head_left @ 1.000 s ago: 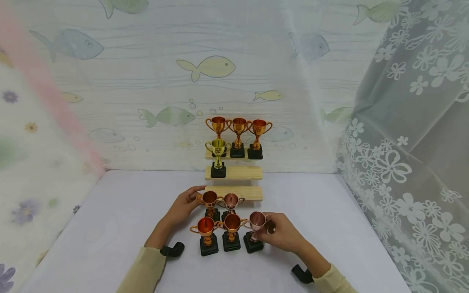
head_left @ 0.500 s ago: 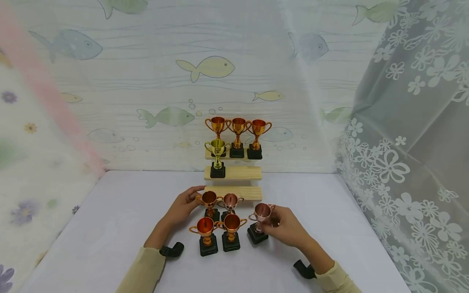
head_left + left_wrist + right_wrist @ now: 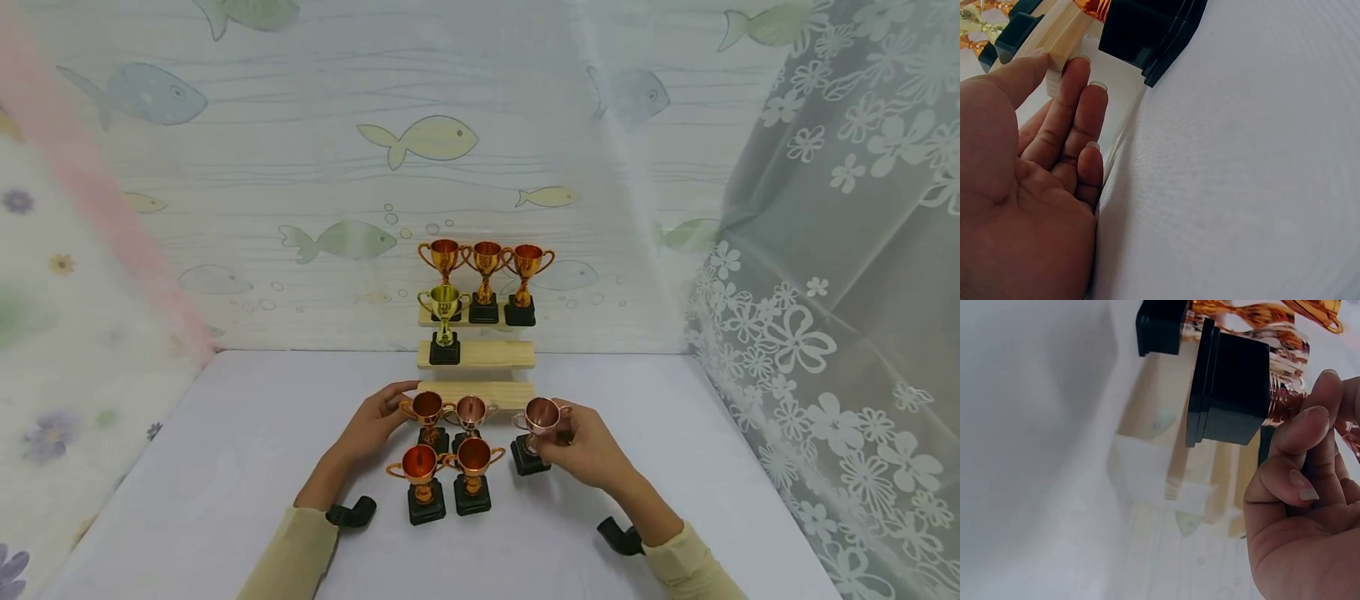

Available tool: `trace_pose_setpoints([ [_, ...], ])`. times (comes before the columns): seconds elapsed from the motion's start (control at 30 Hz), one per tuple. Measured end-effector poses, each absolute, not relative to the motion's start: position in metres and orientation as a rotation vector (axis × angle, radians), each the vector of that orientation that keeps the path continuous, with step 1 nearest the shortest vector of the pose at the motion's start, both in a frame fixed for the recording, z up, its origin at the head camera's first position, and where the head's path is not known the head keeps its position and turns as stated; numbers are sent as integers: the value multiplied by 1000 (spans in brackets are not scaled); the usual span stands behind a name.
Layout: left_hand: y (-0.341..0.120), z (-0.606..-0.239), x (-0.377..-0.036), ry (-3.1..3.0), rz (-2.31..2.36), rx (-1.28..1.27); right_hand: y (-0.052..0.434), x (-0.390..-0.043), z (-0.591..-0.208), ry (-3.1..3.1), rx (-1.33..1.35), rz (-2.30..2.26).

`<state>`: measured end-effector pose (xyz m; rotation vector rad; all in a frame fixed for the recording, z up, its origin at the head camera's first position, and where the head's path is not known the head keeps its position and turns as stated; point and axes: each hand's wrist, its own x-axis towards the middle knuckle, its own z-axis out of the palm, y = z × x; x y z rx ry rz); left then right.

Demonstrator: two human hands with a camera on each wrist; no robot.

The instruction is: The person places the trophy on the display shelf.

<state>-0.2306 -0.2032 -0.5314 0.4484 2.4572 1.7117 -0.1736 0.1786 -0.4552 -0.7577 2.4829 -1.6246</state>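
Observation:
My right hand (image 3: 588,446) pinches the stem of a rose-gold trophy cup (image 3: 542,414), whose black base (image 3: 1235,390) hangs above the white table in the right wrist view. At the left end of the lowest board of a wooden tiered stand (image 3: 517,395), my left hand (image 3: 375,422) pinches the board between thumb (image 3: 1029,72) and fingers. In front of the stand are a copper trophy (image 3: 428,407), a rose-gold trophy (image 3: 472,412), and two more copper trophies (image 3: 419,463) nearer me. A gold trophy (image 3: 445,304) occupies the middle board's left end.
Three orange-copper trophies (image 3: 486,260) line the top board. Behind the stand hangs a fish-patterned cloth (image 3: 315,183), and a lace curtain (image 3: 810,333) falls on the right. White cloth covers the table (image 3: 247,450).
My right hand has lifted the rose-gold trophy from the right of the front row and carried it forward, toward the stand's right side. The left hand stays at the stand.

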Motion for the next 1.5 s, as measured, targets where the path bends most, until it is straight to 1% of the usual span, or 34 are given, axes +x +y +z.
trace_pose_setpoints([
  [0.6,-205,-533,-231,2458,1707,458,156,-212,-411,2595,-618,-1654],
  [0.87,-205,-532,-230,2449,1716,425,142,-232,-402,2574,-600,-1714],
  [1.17,-204,-530,-229,2440,1730,448,132,-255,-391,2587,-588,-1758],
  [1.5,-204,-531,-229,2448,1716,444,117,-277,-395,2660,-563,-1740],
])
